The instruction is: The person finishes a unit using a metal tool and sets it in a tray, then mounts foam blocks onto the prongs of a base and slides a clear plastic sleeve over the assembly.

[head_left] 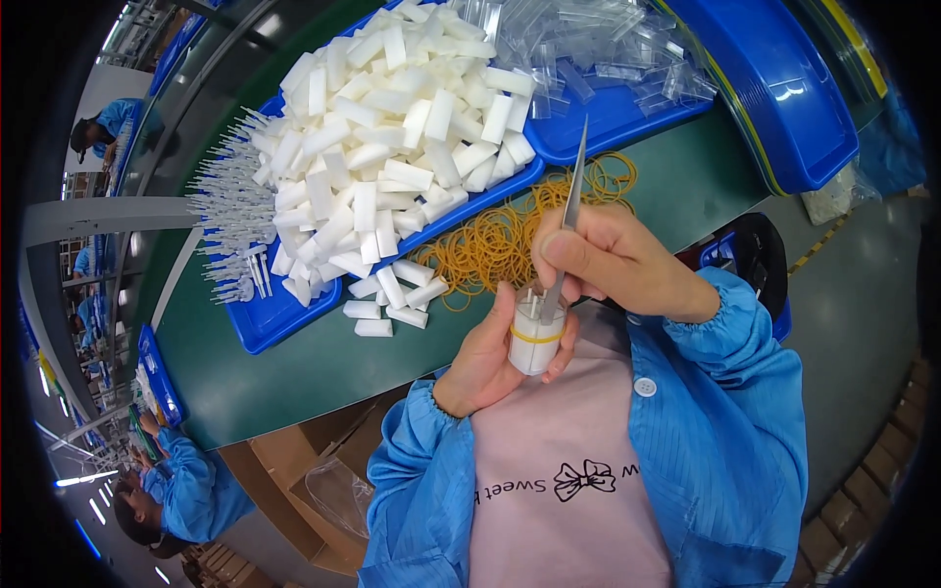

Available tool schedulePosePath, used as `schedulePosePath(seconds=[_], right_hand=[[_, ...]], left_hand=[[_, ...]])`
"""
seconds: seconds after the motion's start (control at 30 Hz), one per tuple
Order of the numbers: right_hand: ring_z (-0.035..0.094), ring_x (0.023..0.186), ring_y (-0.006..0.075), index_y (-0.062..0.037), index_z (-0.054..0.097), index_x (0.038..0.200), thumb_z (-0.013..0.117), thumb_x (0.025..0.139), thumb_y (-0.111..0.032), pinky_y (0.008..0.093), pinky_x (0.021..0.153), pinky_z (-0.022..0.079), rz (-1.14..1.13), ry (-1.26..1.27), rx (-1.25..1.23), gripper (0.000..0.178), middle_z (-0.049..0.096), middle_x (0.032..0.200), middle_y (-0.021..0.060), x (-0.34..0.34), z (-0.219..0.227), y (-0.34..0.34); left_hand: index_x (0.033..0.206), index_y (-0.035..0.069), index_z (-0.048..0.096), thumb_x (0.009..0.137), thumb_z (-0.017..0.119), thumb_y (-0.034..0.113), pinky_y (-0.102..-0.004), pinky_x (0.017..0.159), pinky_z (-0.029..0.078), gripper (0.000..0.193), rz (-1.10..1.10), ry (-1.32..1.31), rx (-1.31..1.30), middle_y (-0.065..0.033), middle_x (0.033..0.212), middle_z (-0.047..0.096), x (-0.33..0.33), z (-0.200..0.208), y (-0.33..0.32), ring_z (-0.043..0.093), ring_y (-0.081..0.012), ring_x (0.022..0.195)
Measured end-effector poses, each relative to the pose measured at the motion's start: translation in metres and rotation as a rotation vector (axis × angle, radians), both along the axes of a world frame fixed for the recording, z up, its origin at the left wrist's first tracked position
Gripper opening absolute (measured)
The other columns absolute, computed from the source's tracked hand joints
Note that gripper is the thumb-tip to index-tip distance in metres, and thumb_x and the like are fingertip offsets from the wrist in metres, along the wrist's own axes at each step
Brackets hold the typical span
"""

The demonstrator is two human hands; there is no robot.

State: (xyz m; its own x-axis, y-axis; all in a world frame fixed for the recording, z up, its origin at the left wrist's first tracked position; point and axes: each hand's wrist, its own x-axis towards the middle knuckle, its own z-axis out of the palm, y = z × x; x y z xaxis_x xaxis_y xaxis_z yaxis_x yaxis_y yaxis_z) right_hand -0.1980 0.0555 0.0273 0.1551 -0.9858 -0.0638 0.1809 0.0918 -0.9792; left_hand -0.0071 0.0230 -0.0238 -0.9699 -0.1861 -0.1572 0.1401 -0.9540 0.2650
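Observation:
My left hand [480, 361] is closed round a short white bundle [530, 359], which looks like foam blocks with clear plastic at its top. A yellow rubber band [537, 339] circles the bundle's middle. In my right hand [618, 263] is a pair of metal tweezers [574, 191], gripped between thumb and fingers. Their sharp end points up and away from me, while the broad end reaches down to the bundle's top. Whether that end goes inside it, I cannot tell. Both hands are close together in front of my chest, at the table's near edge.
White foam blocks [377, 127] heap over a blue tray [257, 331], several lying loose beside it. Yellow rubber bands [490, 245] spread across the green table [284, 382]. Thin clear-and-white parts [230, 201] pile left; clear plastic pieces [608, 39] lie behind. Blue trays [774, 88] stand right.

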Motion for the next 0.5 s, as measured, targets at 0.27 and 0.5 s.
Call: schedulePosePath(seconds=[0.27,0.5], right_hand=[[0.049,0.058,0.0035,-0.0037,0.055,0.081,0.043,0.100,-0.023,0.0178,0.048,0.036,-0.088,0.198,-0.249,0.030,0.057,0.072,0.0018,-0.007,0.012,0.009],[0.042,0.054,0.0015,-0.0053,0.055,0.081,0.043,0.101,-0.029,0.0171,0.047,0.033,-0.052,0.051,-0.014,0.033,0.050,0.066,-0.0012,-0.007,0.005,0.005]], left_hand=[[0.119,0.005,0.045,0.097,0.020,0.058,-0.0345,0.065,0.047,0.063,-0.068,-0.236,-0.044,-0.0107,0.090,0.057,-0.002,-0.005,0.001,0.057,-0.0217,0.076],[0.120,0.007,0.046,0.095,0.017,0.063,-0.0311,0.059,0.044,0.068,-0.074,-0.118,0.075,-0.0108,0.087,0.057,-0.001,-0.004,0.000,0.054,-0.0194,0.069]])
